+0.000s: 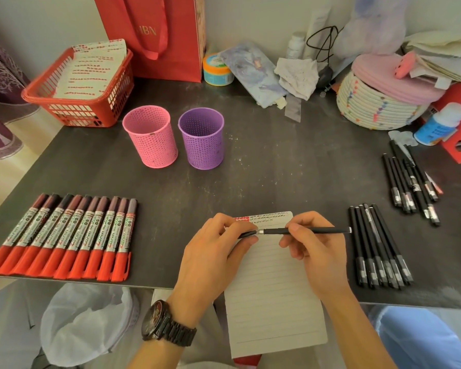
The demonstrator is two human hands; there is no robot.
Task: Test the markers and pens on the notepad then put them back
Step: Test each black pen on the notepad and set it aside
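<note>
The notepad is lying at the near edge of the table. Its lower part is hanging out past that edge, and neither hand is pressing it down. Firm writing on the overhanging part could be tipping it or sliding it off, I judge.

The markers are lying in a tight row well to the left. The pink cup and purple cup are standing side by side behind, with nothing showing above their rims.

Two bunches of pens are lying to the right, one near the notepad and one farther back. A pen put down carelessly could be mixing the two.

The pen is being held level over the notepad's top. The right hand is gripping its barrel and the left hand is pinching the cap. Whether the cap is coming off or going on, I cannot tell. A sharp tug could be jerking the tip into fingers or flicking the cap away.
</note>
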